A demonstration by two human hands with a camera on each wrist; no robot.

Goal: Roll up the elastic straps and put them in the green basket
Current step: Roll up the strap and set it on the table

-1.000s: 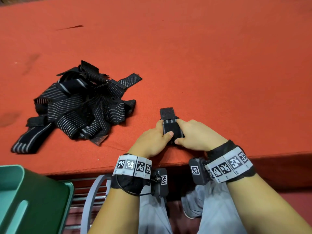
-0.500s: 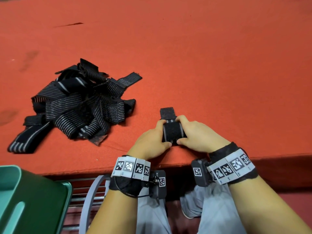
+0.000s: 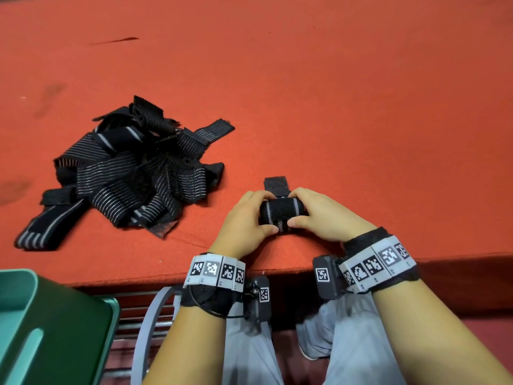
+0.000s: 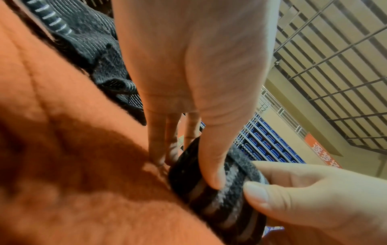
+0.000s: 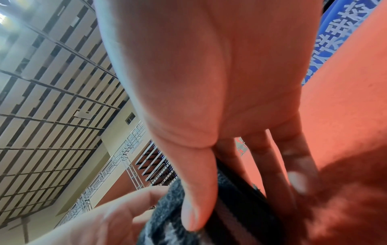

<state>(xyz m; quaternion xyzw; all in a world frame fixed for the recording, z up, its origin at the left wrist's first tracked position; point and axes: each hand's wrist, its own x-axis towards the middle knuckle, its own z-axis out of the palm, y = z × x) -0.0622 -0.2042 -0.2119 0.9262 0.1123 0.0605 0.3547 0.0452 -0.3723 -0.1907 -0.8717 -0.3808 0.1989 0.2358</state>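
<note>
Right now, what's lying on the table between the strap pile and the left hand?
Nothing: head view shows bare red cloth between the strap pile and the left hand.

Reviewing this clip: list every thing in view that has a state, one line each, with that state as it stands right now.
strap being rolled: mostly rolled, short flat tail left on the table.
left hand: grips the roll's left end.
right hand: grips the roll's right end.
pile of straps: unrolled, tangled heap on the red table.
green basket: beside the table's near edge; inside out of view.
</note>
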